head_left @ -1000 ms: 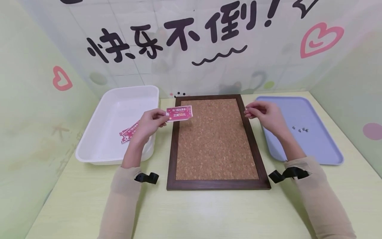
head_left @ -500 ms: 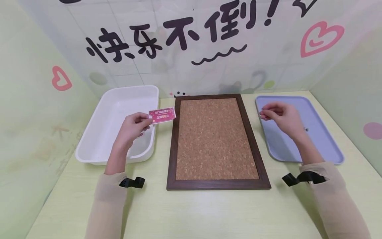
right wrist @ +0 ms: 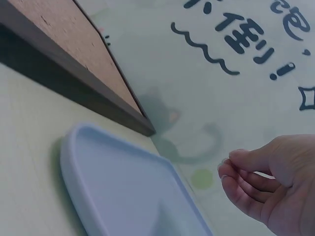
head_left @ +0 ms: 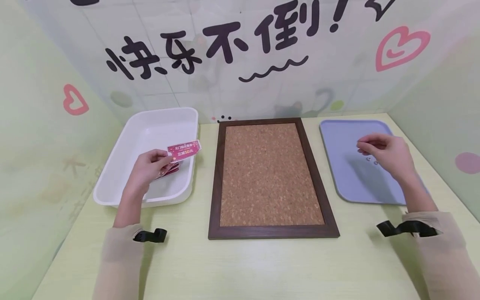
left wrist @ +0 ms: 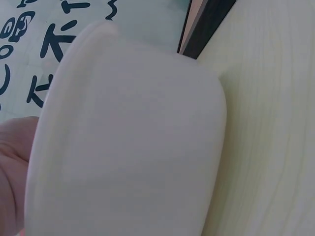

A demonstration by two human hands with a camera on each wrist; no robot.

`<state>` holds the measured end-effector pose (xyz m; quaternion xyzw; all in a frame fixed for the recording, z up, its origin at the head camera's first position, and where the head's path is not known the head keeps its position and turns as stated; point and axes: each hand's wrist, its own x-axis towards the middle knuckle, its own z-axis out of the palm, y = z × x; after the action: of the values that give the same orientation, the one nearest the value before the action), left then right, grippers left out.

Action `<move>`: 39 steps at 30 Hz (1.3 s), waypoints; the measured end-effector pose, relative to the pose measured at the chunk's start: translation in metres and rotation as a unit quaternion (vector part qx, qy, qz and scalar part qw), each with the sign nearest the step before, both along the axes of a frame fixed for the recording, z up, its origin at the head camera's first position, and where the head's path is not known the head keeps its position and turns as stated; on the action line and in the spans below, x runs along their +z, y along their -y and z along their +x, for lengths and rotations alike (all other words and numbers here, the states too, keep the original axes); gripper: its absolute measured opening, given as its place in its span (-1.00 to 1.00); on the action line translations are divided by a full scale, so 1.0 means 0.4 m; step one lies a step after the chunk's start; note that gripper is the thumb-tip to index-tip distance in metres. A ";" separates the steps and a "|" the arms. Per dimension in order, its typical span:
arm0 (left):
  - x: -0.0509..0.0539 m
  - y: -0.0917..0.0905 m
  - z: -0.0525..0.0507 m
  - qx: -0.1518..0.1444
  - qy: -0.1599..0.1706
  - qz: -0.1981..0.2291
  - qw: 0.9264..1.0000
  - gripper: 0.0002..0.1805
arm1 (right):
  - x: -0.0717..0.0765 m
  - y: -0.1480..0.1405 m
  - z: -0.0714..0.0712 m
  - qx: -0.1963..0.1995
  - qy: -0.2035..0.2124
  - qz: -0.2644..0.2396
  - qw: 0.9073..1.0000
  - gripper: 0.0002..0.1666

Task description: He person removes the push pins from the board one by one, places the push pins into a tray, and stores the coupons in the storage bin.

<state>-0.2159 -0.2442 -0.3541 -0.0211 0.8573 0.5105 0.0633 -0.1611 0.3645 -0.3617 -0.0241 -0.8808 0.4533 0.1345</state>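
Over the white basin (head_left: 127, 183), my left hand (head_left: 144, 170) pinches a pink coupon (head_left: 184, 151) between thumb and fingers. More coupons (head_left: 173, 169) lie in the basin beneath it, partly covered. In the left wrist view the basin's wall (left wrist: 138, 128) hides most of the hand (left wrist: 12, 177). My right hand (head_left: 391, 154) hovers above the blue tray (head_left: 346, 179), its fingers loosely curled. Nothing shows between its fingertips in the right wrist view. Small shiny studs (head_left: 369, 158) lie in the tray just below the fingers; the hand may cover others.
A cork board (head_left: 271, 175) in a dark wooden frame lies flat between the basin and the tray. The pale wooden table (head_left: 270, 266) extends in front of it. A printed wall (head_left: 210, 91) stands close behind.
My left hand has drawn the coupon leftward from the board's edge to over the basin. My right hand has moved right, from beside the board to over the tray.
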 end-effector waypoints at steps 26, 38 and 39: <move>-0.043 0.105 -0.009 0.036 0.076 -0.045 0.995 -0.44 | -0.057 -0.189 0.025 -0.040 0.116 0.102 0.987 -0.58; -0.050 0.123 -0.020 0.040 0.120 -0.027 0.992 -0.44 | -0.071 -0.235 0.045 -0.086 0.167 0.106 0.977 -0.36; -0.051 0.123 -0.021 0.038 0.121 -0.025 0.992 -0.44 | -0.072 -0.236 0.046 -0.085 0.166 0.106 0.977 -0.36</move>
<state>-0.2244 -0.2935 -0.3744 -0.1170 0.8544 0.4848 0.1460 -0.1428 0.4590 -0.3904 -0.1597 -0.9287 0.3336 0.0259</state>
